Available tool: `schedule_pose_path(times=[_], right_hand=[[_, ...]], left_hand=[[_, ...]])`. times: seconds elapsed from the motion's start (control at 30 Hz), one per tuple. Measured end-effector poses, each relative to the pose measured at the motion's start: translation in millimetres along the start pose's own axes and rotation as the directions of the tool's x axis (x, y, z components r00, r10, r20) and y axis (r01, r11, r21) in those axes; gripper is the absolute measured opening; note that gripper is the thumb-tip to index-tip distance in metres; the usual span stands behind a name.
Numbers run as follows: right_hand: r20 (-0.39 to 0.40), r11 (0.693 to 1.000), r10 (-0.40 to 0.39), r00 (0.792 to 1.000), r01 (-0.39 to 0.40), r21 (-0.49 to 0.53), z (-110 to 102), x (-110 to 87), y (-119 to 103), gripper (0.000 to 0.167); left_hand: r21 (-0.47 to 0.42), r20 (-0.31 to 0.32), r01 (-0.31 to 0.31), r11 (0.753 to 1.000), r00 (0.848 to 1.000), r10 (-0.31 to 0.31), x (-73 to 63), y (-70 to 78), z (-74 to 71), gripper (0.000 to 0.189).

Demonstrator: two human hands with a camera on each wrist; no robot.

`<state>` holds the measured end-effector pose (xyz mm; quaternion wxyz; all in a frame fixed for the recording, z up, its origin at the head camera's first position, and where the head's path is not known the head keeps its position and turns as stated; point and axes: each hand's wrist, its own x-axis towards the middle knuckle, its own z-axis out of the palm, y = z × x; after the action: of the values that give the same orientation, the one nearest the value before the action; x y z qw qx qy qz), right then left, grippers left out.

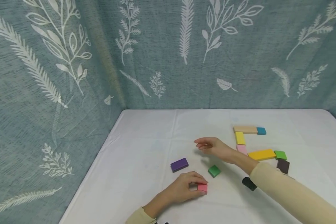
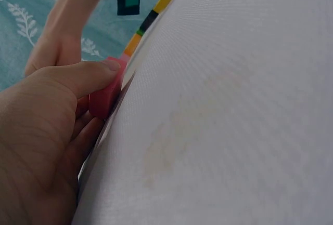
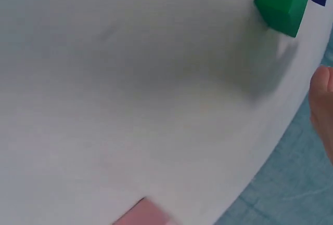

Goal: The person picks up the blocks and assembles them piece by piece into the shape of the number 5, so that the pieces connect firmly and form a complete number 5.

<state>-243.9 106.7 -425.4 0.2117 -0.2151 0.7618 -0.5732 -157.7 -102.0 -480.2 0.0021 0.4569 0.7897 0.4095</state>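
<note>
Between thumb and fingers my left hand [image 1: 184,186] pinches a small coral-pink block [image 1: 202,188] down at the tabletop. The left wrist view shows the thumb lying along the same pink block [image 2: 106,92]. My right hand [image 1: 214,147] hovers above the table farther back, its fingers loosely extended and holding nothing. Below that hand sits a green block [image 1: 214,171], seen too in the right wrist view as a green block [image 3: 283,1]. A purple block [image 1: 179,165] lies just beyond my left hand.
Right of my right hand runs a bent line of blocks: tan [image 1: 245,130], blue [image 1: 261,131], yellow [image 1: 240,138], light pink [image 1: 242,149], orange-yellow [image 1: 261,154], bright green [image 1: 280,155] and dark brown [image 1: 283,166]. Blue-green curtains [image 1: 162,40] stand behind the white table [image 1: 145,140].
</note>
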Motion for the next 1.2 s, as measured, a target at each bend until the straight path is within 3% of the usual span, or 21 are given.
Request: schedule_pose_path(times=[0.13, 0.3, 0.47, 0.73, 1.2], right_hand=[[0.068, 0.985, -0.106, 0.992, 0.114, -0.126, 9, 8.4, -4, 0.040], [0.143, 0.937, -0.170, 0.975, 0.205, -0.284, 21, 16.7, -6, 0.044], [0.205, 0.870, -0.207, 0.957, 0.276, -0.408, 32, 22.0, -9, 0.046], [0.345, 0.783, -0.212, 0.914, 0.370, -0.500, 47, 30.1, -18, 0.047], [0.448, 0.755, -0.132, 0.885, 0.382, -0.533, 65, 41.0, -22, 0.049]], left_hand=[[0.002, 0.006, 0.011, 1.000, 1.000, -0.011, -0.6, 0.9, -0.4, 0.026], [0.008, 0.011, 0.017, 1.000, 1.000, -0.017, -1.5, -0.2, 0.0, 0.026], [0.024, 0.012, 0.000, 1.000, 1.000, -0.001, -1.4, -0.4, -0.5, 0.027], [0.053, 0.028, 0.014, 0.998, 0.999, -0.015, -1.2, 3.7, -3.9, 0.027], [0.050, 0.044, 0.046, 0.998, 0.998, -0.048, -1.2, 5.3, -4.6, 0.027]])
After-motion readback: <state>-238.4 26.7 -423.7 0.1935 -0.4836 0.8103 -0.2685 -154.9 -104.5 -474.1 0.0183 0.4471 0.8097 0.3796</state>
